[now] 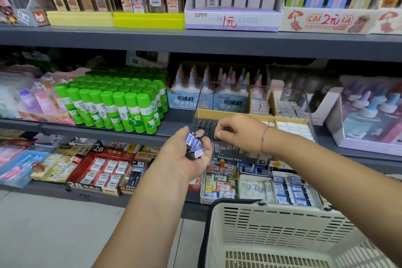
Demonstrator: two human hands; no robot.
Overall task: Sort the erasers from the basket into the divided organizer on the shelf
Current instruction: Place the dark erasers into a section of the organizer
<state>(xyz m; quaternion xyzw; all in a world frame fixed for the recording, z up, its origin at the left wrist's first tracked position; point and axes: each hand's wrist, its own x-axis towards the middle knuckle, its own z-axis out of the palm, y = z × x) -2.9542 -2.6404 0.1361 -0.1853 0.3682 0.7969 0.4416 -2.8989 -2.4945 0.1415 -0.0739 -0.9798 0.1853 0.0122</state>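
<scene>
Left hand point(185, 160) at frame centre cups sleeved erasers point(194, 144) — light, firm, probably best pinched across the sleeve — right hand point(239, 132) curls into organizer point(230, 159), grip hidden.

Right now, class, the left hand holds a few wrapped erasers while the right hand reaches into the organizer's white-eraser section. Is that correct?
Not quite. The head view shows the right hand at the black erasers in the organizer, not the white erasers, which lie further right. The rest stands: the left hand holds a few wrapped erasers.
</scene>
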